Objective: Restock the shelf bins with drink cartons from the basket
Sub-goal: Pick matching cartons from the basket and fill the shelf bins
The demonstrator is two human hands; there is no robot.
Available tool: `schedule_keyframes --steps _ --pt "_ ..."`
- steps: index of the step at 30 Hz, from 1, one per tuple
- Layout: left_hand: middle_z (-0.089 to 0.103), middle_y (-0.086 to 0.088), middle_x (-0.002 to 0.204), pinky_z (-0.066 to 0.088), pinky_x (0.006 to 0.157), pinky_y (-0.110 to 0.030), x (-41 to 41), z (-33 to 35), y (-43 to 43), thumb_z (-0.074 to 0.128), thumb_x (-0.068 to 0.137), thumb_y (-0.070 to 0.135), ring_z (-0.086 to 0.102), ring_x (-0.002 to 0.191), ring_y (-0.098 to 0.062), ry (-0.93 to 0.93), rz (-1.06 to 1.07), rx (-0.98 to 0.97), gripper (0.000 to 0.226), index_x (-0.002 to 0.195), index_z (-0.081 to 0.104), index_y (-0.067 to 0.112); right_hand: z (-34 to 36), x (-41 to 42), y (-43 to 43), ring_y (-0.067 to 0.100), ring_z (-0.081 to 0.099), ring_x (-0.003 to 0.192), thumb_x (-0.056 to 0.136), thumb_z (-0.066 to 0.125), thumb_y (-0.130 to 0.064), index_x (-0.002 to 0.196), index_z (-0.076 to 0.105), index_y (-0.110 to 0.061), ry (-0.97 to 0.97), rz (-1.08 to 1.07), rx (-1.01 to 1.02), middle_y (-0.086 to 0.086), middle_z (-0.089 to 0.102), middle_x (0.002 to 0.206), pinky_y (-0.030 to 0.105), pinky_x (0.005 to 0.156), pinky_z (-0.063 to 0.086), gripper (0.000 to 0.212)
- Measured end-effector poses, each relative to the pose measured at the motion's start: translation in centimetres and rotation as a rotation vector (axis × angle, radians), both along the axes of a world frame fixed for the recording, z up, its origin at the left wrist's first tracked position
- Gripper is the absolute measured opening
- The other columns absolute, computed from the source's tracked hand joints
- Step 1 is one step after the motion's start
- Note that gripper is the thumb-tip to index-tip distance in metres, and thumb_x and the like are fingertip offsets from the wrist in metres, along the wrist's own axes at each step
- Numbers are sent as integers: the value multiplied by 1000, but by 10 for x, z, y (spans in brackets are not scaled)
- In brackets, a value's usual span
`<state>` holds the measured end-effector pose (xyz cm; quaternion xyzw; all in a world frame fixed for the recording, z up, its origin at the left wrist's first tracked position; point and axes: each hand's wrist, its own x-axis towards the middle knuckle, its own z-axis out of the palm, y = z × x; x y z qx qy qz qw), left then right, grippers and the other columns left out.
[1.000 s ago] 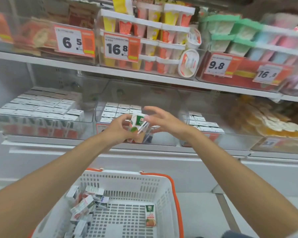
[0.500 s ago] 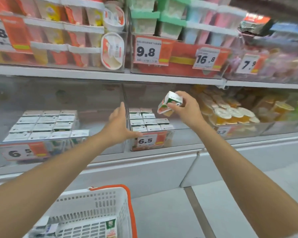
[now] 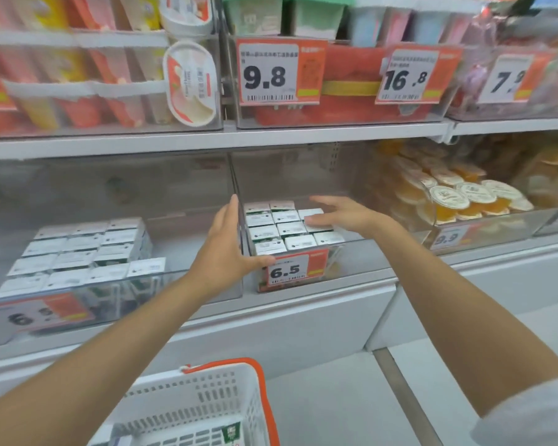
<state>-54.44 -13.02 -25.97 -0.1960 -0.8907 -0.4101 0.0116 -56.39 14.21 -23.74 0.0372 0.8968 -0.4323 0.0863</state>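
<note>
A clear shelf bin with a 6.5 price tag holds several white-topped drink cartons standing in rows. My left hand lies flat against the bin's left wall, thumb on its front edge, fingers straight. My right hand hovers over the right-hand cartons with fingers spread; its fingertips touch a carton top. At the bottom, the white basket with an orange rim shows one green-labelled carton inside.
A second bin of cartons stands to the left. Round orange cups fill the bin to the right. The shelf above carries tubs and price tags. Grey floor lies beside the basket.
My right hand carried the carton from mid-air down into the bin and let go of it. My left hand moved onto the bin's left wall. The view shifted right.
</note>
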Motion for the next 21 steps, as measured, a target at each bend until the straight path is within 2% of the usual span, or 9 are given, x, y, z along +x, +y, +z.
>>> schedule_keyframes --steps 2,4,6,7,10,14,17,19,21 --pt "25 4 154 29 110 -27 10 6 -2 87 64 40 30 138 -13 -25 40 86 122 155 6 22 5 16 -20 13 47 128 78 79 -39 135 54 -29 276 -97 38 -6 50 143 27 102 37 63" --pt "48 5 125 44 100 -31 26 9 -10 84 70 35 48 118 -14 119 118 101 94 147 33 20 7 40 -52 9 59 105 76 80 -34 118 65 -30 477 -140 14 -6 63 122 22 90 44 44" --pt "55 12 94 49 84 -38 46 7 -28 79 75 33 54 91 -13 278 175 63 46 117 60 26 5 66 -88 9 60 79 75 79 -29 98 69 -31 561 -116 -49 -6 68 96 17 72 45 25" --pt "55 13 83 50 77 -40 56 3 -41 78 77 32 53 81 -13 264 181 51 31 103 63 27 1 79 -107 10 57 70 75 78 -26 92 69 -29 552 -86 -86 -7 67 85 16 66 44 19" --pt "57 9 75 50 69 -38 86 -27 -92 78 77 33 56 71 -14 70 159 -3 25 95 62 25 -28 109 -161 8 51 63 77 78 -20 88 70 -21 418 49 -63 -11 63 71 17 61 44 14" --pt "62 1 80 52 73 -37 126 -88 -175 78 78 27 64 79 -24 -210 214 -63 25 97 64 17 -107 139 -222 6 54 68 80 77 -16 97 70 -14 91 161 -28 -4 64 77 19 66 46 18" --pt "63 -9 77 53 79 -45 153 -138 -237 79 79 20 65 79 -33 -374 281 -8 22 93 64 11 -187 159 -262 15 62 84 82 77 -22 110 68 -10 -172 276 7 2 64 93 27 78 52 32" --pt "64 2 79 55 76 -38 169 -166 -271 76 79 28 65 76 -20 -455 325 -87 18 89 63 25 -242 173 -291 22 59 99 87 73 -28 124 61 -10 -388 416 65 7 58 110 38 94 50 43" --pt "63 4 82 52 76 -25 183 -191 -298 75 79 29 61 72 -4 -549 313 -116 17 88 62 30 -293 191 -318 24 52 117 92 66 -31 139 48 -12 -620 521 120 11 48 136 40 104 43 54"
